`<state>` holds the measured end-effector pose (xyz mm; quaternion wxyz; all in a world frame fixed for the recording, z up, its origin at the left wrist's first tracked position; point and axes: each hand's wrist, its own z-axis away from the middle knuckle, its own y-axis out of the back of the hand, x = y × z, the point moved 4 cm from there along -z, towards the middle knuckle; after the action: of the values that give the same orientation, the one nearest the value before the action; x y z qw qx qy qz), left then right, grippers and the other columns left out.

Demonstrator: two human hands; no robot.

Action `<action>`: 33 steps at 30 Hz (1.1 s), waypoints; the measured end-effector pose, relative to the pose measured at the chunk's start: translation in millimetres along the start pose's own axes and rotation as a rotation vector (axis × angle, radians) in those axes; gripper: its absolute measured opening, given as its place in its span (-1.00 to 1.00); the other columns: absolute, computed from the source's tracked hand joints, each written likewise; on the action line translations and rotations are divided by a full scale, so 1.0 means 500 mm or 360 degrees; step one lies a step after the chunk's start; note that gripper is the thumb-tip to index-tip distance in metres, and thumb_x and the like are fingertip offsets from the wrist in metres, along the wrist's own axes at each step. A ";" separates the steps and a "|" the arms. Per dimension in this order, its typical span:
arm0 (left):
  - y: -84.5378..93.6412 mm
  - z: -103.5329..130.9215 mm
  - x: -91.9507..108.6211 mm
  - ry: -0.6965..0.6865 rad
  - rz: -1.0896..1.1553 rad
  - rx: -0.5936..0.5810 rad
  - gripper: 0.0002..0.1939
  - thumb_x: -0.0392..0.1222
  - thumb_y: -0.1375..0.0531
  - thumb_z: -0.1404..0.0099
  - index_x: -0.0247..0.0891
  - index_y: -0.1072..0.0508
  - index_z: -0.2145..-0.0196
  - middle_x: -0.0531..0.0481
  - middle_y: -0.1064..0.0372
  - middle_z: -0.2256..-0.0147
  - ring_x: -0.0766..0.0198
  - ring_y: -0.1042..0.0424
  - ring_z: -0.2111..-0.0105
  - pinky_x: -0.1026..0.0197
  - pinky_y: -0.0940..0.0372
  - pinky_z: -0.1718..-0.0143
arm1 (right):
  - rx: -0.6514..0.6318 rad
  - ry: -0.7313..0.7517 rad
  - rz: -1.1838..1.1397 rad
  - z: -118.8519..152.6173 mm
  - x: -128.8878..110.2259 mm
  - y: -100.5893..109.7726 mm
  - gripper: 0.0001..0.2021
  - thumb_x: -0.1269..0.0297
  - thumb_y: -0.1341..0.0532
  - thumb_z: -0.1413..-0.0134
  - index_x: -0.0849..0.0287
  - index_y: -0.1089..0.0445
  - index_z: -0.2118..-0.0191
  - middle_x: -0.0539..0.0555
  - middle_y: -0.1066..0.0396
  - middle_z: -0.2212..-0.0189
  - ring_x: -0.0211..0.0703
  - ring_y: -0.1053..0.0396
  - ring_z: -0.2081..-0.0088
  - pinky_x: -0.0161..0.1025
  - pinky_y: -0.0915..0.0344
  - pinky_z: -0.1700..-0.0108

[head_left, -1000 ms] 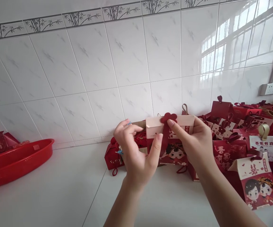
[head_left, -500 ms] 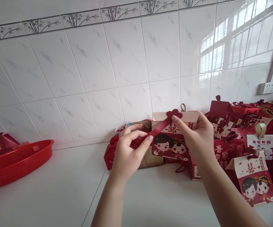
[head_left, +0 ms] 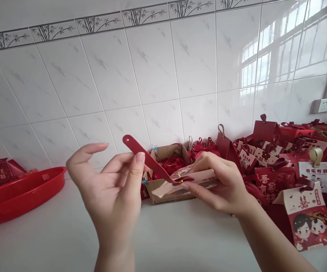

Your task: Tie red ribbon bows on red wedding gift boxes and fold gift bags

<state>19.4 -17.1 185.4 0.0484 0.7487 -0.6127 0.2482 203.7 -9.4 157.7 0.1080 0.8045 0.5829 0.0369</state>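
Observation:
My right hand (head_left: 220, 185) grips a cream and red paper gift box (head_left: 166, 187), tilted so that its top edge faces me. From that edge a red strap (head_left: 152, 163) with a small hole near its free end slants up to the left. Small gold-coloured fastener parts show where strap and box meet. My left hand (head_left: 112, 189) pinches the strap between thumb and bent fingers, the index finger held apart. Behind the gift box stands an open cardboard carton (head_left: 158, 189) with red straps in it.
Many finished red gift boxes (head_left: 310, 223) with ribbon handles crowd the counter on the right. A red plastic basket (head_left: 24, 200) holding red packs stands at the left. White wall tiles (head_left: 158, 68) rise behind, with a socket (head_left: 324, 105) at the right.
The gift box has tipped from facing me to nearly edge-on and come lower. The strap now points up to the left, and my left hand has shifted left with its index finger lifted.

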 end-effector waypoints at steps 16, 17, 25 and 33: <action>-0.018 0.017 -0.003 0.0398 0.0038 -0.1196 -0.80 -0.37 -0.26 -0.18 -0.10 -0.54 0.28 -0.06 -0.54 0.32 0.17 -0.54 0.32 0.23 -0.49 0.40 | 0.0078 0.0278 0.0214 -0.003 -0.032 0.024 -0.84 0.41 -0.32 0.07 0.08 -0.33 0.37 0.01 -0.40 0.56 -0.17 -0.34 0.51 -0.17 -0.22 0.49; -0.019 0.018 -0.003 0.0374 0.0032 -0.1170 -0.82 -0.38 -0.27 -0.16 -0.12 -0.54 0.31 -0.06 -0.53 0.33 0.16 -0.53 0.33 0.22 -0.49 0.39 | 0.0080 0.0275 0.0212 -0.003 -0.032 0.025 -0.84 0.41 -0.32 0.07 0.07 -0.34 0.37 0.01 -0.40 0.56 -0.17 -0.34 0.52 -0.17 -0.22 0.49; -0.040 0.035 0.001 0.0624 0.0304 -0.1233 -0.95 -0.27 -0.13 -0.32 -0.20 -0.39 0.30 -0.20 -0.48 0.13 0.09 -0.52 0.16 0.08 -0.53 0.25 | 0.0087 0.0278 0.0177 -0.004 -0.034 0.027 -0.83 0.41 -0.32 0.06 0.06 -0.35 0.34 0.01 -0.39 0.55 -0.17 -0.33 0.51 -0.16 -0.24 0.48; -0.045 0.036 0.009 0.0580 0.0347 -0.1148 -0.96 -0.26 -0.14 -0.32 -0.19 -0.38 0.30 -0.14 -0.54 0.25 0.13 -0.56 0.29 0.14 -0.54 0.36 | 0.0085 0.0296 0.0113 -0.004 -0.037 0.029 -0.79 0.47 -0.33 0.10 0.11 -0.35 0.32 0.03 -0.40 0.54 -0.17 -0.34 0.51 -0.15 -0.23 0.49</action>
<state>47.1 -22.4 176.8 0.3888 0.5583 -0.7174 0.1498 210.9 -30.7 163.8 0.0307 0.8203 0.5624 0.0997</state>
